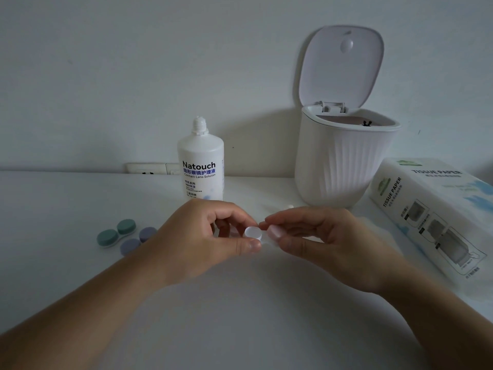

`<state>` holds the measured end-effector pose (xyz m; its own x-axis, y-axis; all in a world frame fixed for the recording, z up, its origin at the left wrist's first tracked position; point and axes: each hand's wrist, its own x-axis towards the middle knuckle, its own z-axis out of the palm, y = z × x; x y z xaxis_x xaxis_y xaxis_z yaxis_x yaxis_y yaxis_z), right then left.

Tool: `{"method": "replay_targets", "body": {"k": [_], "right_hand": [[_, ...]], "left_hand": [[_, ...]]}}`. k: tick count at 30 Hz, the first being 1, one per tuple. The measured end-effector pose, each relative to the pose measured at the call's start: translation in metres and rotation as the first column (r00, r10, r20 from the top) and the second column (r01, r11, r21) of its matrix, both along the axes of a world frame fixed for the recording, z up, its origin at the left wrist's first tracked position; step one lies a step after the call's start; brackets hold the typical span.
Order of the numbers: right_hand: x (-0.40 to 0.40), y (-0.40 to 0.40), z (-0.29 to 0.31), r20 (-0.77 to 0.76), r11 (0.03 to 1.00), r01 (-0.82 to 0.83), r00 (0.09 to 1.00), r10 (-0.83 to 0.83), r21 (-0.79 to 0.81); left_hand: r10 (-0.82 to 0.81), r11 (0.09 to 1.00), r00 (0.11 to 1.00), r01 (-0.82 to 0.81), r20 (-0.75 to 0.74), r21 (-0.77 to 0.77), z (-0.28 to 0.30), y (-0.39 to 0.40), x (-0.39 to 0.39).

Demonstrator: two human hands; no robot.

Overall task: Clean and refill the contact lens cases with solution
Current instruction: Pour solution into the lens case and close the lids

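Note:
A white contact lens case (pixel 253 233) is held above the table between both hands. My left hand (pixel 208 236) pinches its round white cap between thumb and fingers. My right hand (pixel 314 236) pinches the other end of the case. A white bottle of contact lens solution (pixel 200 166) stands uncapped behind my left hand. Its small white cap (pixel 290 206) lies on the table behind my right hand. A green lens case (pixel 116 233) and a purple lens case (pixel 138 240) lie capped on the table to the left.
A white ribbed desktop bin (pixel 341 166) with its lid up stands at the back right. A pack of tissue paper (pixel 437 209) lies at the right edge. A wall socket (pixel 152 169) sits behind the bottle.

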<state>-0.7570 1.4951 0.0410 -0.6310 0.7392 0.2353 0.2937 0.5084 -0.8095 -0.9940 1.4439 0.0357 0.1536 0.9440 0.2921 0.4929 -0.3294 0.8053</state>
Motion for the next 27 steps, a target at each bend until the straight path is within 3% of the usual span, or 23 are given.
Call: {"method": "replay_targets", "body": {"k": [11,20,27], "right_hand": [[0.0026,-0.0068,0.0075,0.126,0.976,-0.011,0.992,-0.017,0.219],[-0.0013,-0.0036,0.0016,0.138,0.982,0.027,0.989,-0.053,0.187],[-0.0002,-0.0061,0.0042,0.035,0.986,0.054,0.998,-0.06,0.159]], "left_hand": [[-0.018,1.0,0.998,0.016,-0.068,-0.02,0.0006,-0.0022,0.0042],[-0.013,1.0,0.999,0.013,-0.043,0.002,-0.0021,0.0001,0.0051],[0.004,1.0,1.0,-0.004,-0.017,0.016,-0.0012,0.0008,0.0031]]}}
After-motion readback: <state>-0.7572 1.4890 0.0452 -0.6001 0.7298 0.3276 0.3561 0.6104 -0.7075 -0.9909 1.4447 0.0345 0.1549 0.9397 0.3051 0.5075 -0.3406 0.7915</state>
